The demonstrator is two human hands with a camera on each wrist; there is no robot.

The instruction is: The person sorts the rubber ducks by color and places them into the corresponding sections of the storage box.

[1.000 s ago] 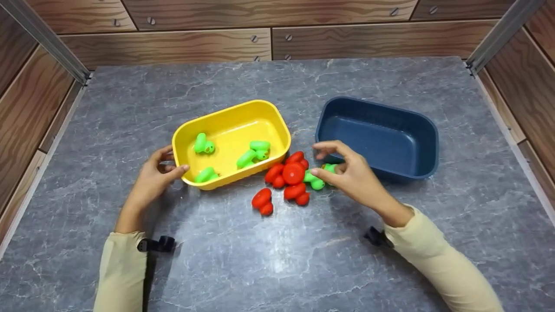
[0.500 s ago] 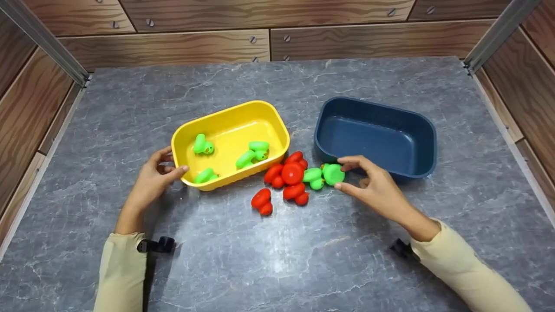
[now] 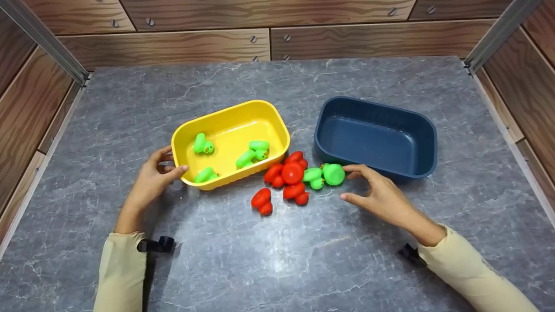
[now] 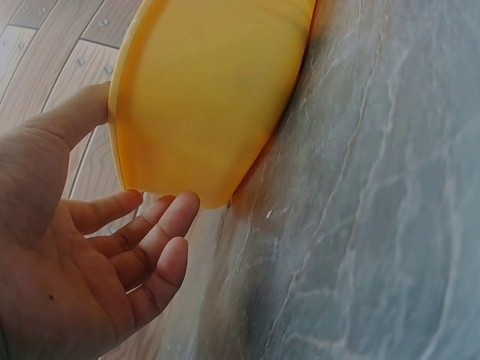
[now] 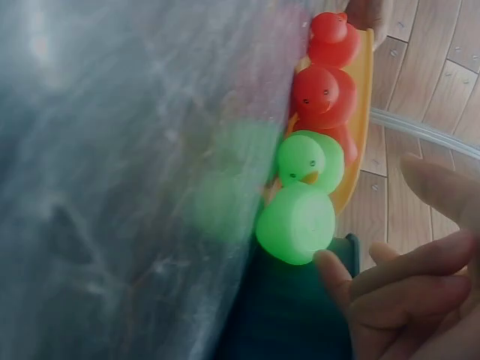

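Note:
My left hand holds the near left corner of a yellow bin, its thumb at the rim and fingers against the outer end wall. In the left wrist view the yellow bin stands above that hand's bent fingers. Green rubber ducks lie inside the bin. My right hand is beside an overturned green rubber duck, thumb and forefinger spread, nothing between them. In the right wrist view a fingertip is close to that green duck; whether it touches is unclear. Another green duck lies alongside.
Several red rubber ducks cluster between the two bins, one red duck lying nearer the front. A dark blue bin with nothing in it stands at the right, behind my right hand. Wood-patterned panels border the grey marbled table.
My right hand has drawn back to the right, from over the green ducks to beside them. The ducks stay where they were. My left hand and the yellow bin have not visibly moved.

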